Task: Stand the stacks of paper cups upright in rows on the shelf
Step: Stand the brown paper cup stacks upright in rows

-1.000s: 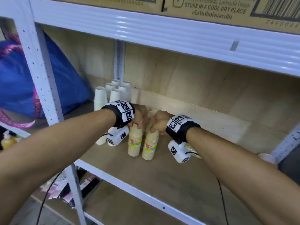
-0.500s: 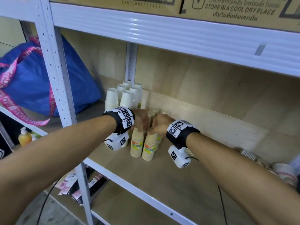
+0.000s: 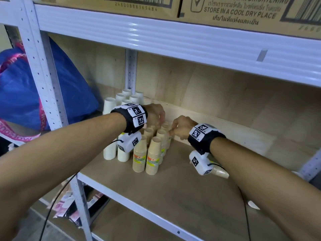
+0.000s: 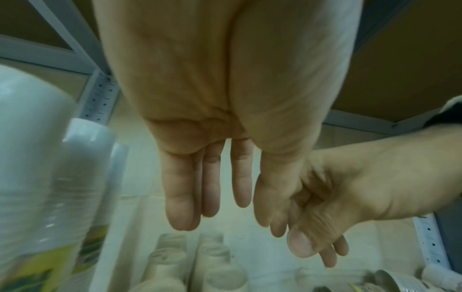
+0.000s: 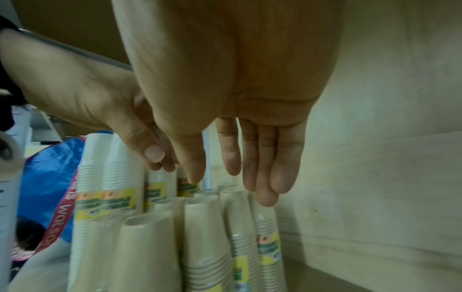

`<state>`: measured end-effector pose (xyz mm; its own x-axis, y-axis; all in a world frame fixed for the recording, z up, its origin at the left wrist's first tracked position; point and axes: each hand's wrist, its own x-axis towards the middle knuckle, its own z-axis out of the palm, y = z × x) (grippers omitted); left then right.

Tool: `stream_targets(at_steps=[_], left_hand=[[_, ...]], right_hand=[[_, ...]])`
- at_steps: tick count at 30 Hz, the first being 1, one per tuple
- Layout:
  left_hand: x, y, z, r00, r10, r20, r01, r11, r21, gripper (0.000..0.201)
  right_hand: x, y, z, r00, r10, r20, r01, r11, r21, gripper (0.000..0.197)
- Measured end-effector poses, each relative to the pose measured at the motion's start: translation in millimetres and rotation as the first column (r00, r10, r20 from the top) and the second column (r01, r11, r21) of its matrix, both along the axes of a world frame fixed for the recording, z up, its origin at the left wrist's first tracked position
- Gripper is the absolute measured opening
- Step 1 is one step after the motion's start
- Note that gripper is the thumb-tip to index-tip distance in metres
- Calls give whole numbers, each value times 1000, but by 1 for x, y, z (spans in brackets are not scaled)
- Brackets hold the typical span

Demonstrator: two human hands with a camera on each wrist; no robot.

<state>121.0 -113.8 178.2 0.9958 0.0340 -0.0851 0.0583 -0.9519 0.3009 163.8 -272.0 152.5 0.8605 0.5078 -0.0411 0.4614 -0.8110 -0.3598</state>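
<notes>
Several tan cup stacks (image 3: pixel 153 157) with yellow labels stand upright in close rows on the wooden shelf (image 3: pixel 173 197). Left of them stand white cup stacks (image 3: pixel 108 150). My left hand (image 3: pixel 156 117) hangs over the tan rows with straight fingers (image 4: pixel 180 207) and holds nothing. Close beside it, my right hand (image 3: pixel 177 129) points its straight fingers (image 5: pixel 265 177) down at the tops of the rear tan stacks (image 5: pixel 205 237); whether they touch is unclear. Another tan stack (image 3: pixel 220 172) lies on its side under my right wrist.
A blue bag (image 3: pixel 20 94) sits left of the perforated white post (image 3: pixel 43 66). Cardboard boxes (image 3: pixel 243 11) rest on the upper shelf beam (image 3: pixel 173 37), low overhead. A plywood wall backs the shelf. Bare board stretches in front and to the right.
Both hands let go of the tops of the two front tan stacks after sliding them back against the group. They now hang open over the rear rows.
</notes>
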Motion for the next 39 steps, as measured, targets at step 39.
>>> stream_targets(at_steps=[39], left_hand=[[104, -172, -136, 887, -440, -141, 420, 895, -150, 72]], right_hand=[[145, -228, -105, 899, -438, -18, 403, 840, -363, 76]])
